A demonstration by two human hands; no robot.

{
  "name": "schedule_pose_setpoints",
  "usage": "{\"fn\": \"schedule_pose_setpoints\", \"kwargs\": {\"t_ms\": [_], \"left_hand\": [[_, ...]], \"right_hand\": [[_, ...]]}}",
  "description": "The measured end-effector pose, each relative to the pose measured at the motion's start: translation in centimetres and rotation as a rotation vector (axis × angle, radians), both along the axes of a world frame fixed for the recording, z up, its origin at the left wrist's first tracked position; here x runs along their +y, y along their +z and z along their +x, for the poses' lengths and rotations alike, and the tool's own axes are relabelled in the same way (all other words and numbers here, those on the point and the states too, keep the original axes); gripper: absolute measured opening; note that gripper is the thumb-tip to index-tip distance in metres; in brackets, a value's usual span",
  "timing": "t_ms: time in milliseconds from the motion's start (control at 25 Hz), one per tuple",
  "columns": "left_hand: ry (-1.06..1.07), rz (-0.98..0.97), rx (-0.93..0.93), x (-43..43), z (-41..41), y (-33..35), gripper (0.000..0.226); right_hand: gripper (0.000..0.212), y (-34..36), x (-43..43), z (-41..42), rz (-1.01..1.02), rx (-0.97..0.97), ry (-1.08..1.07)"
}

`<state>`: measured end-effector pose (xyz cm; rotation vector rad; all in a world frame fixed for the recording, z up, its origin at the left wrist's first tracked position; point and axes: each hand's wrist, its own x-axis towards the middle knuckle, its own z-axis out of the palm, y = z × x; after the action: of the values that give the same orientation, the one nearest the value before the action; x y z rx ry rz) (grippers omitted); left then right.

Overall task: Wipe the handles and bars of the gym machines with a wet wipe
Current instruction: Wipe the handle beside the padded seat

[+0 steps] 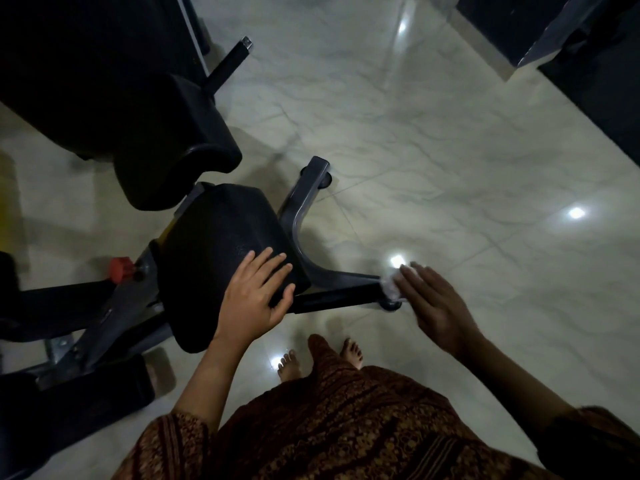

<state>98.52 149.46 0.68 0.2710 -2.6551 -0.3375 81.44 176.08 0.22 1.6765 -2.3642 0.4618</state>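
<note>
Marble-tile floor [450, 150]. Left hand [254, 299] flat, fingers straight, on seat pad [214, 244]; right of pad, right hand [440, 306], fingers extended, presses wet wipe [391, 285] onto base bar [339, 294] end.

Seat pad [221, 258]: black, finely pebbled. Base bar [301, 202]: dark grey metal. Knob [120, 269], left: red. Wet wipe [393, 284], at the near bar's right end: white. Floor [433, 150]: pale cream tiles veined in grey, like marble. Garment [346, 427], near: dark maroon-brown, printed with ochre floral bands and stripes.
</note>
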Motion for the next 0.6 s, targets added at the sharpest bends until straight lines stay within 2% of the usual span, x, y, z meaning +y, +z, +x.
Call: {"fn": "schedule_pose_setpoints", "kwargs": {"t_ms": [120,200,320,440,520,600], "left_hand": [[-0.005,0.001,0.003,0.0,0.0,-0.1,0.038],[-0.009,0.004,0.002,0.0,0.0,-0.1,0.043],[-0.004,0.006,0.008,-0.1,0.0,-0.2,0.043],[-0.009,-0.005,0.019,0.0,0.0,-0.2,0.042],[-0.012,-0.005,0.021,-0.1,0.0,-0.2,0.040],[-0.014,-0.007,0.020,-0.1,-0.1,-0.2,0.037]], "right_hand": [[0.038,-1.4,-6.0,2.6,0.131,-0.127,0.093],[0.038,-1.3,-7.3,2.5,0.219,-0.241,0.071],[0.030,0.5,-4.6,0.6,0.243,-0.339,-0.068],[0.023,2.0,-2.1,-1.5,0.267,-0.429,-0.341],[0.023,1.7,-2.9,-2.3,0.215,-0.502,-0.506],[0.023,0.8,-4.3,-2.1,0.267,-0.553,-0.498]]}}
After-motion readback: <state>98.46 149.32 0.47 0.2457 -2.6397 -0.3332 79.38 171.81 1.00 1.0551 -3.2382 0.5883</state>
